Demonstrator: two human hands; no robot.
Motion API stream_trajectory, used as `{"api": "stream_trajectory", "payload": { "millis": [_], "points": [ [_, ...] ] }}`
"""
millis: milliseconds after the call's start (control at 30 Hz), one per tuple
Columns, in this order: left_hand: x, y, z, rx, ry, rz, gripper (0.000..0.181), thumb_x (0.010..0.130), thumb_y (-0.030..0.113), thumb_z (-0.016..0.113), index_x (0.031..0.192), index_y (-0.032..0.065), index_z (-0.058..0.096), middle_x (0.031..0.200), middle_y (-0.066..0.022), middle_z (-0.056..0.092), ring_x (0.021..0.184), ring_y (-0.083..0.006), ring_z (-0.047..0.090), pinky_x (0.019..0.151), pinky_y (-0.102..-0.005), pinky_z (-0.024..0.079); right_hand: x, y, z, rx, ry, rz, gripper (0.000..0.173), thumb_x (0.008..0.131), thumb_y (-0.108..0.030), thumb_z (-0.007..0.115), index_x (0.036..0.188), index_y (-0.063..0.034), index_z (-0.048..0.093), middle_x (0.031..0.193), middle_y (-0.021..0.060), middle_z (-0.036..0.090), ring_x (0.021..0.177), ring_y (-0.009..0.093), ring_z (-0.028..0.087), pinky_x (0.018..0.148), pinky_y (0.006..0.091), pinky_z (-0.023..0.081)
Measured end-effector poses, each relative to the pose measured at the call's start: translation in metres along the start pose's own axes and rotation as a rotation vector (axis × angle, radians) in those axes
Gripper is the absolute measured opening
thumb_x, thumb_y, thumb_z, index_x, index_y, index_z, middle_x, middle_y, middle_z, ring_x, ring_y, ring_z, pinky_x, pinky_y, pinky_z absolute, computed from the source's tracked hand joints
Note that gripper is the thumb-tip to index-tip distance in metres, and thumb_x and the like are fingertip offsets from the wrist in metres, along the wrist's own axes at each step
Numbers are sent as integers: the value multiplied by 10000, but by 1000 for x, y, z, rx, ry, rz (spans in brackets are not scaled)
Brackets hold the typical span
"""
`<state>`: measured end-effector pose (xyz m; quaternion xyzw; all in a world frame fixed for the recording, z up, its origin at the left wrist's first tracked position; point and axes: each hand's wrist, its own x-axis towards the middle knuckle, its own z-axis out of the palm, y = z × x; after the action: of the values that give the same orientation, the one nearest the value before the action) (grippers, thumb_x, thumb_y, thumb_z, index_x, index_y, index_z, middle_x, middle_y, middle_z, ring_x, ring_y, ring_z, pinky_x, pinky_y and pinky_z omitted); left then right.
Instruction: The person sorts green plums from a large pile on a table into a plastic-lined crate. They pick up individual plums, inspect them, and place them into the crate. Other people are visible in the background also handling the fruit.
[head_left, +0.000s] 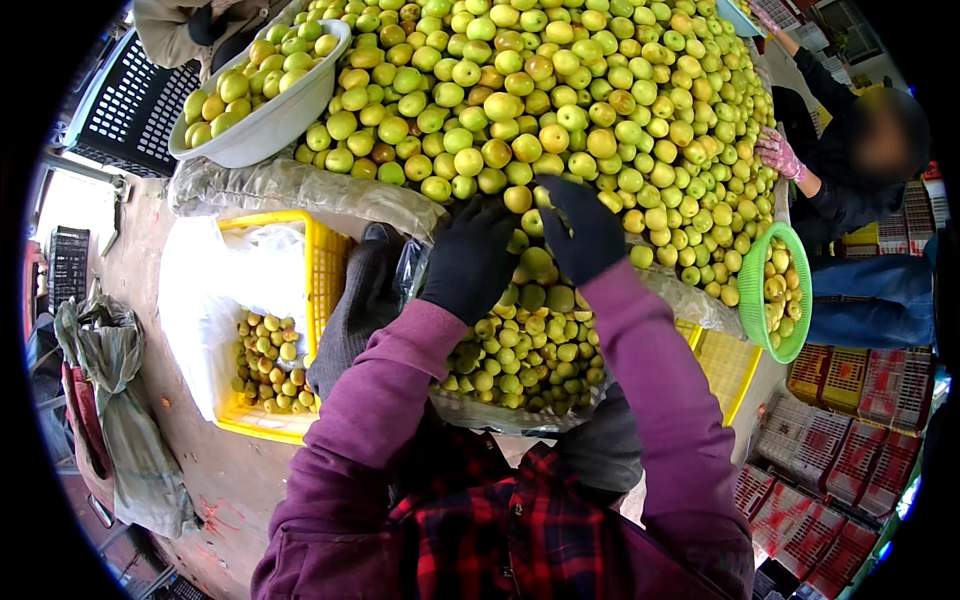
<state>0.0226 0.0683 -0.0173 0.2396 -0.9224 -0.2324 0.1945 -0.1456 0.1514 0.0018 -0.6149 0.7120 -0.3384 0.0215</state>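
Observation:
A large heap of yellow-green fruits (517, 105), which look like jujubes, fills the padded table before me. My left hand (474, 251), in a black glove, rests at the heap's near edge with its fingers pointing away; what lies under them is hidden. Black-gloved too, my right hand (586, 229) reaches over the same edge. Its thumb and forefinger are spread beside a fruit, and no fruit is plainly held. Below both hands, between my knees, more small fruits (525, 352) fill a container whose near rim has a clear plastic liner.
To the left stands a yellow crate (330, 277) with white plastic lining and browner fruits. A white basin (289, 116) of fruits sits at the table's left, a green basket (754, 289) at its right. Beyond it, a person's patterned glove (781, 154) touches the heap. Crates (825, 450) are stacked lower right.

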Motion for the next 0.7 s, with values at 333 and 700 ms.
{"api": "stream_trajectory", "payload": {
  "millis": [333,700],
  "points": [
    [3,-4,3,-39,62,30,378,692,200,736,1047,100,650,1117,-77,620,1150,-297,555,894,-415,491,75,5,48,-293,-264,307,554,794,-462,714,1235,-154,582,1083,115,607,992,292,628,823,423,527],
    [0,0,-6,-37,-3,-9,168,744,166,666,871,78,599,936,-106,597,966,-327,589,786,-454,497,-12,9,22,203,72,214,587,773,-124,774,1285,-69,491,1160,148,611,1044,290,629,882,387,520]
  ]
}}
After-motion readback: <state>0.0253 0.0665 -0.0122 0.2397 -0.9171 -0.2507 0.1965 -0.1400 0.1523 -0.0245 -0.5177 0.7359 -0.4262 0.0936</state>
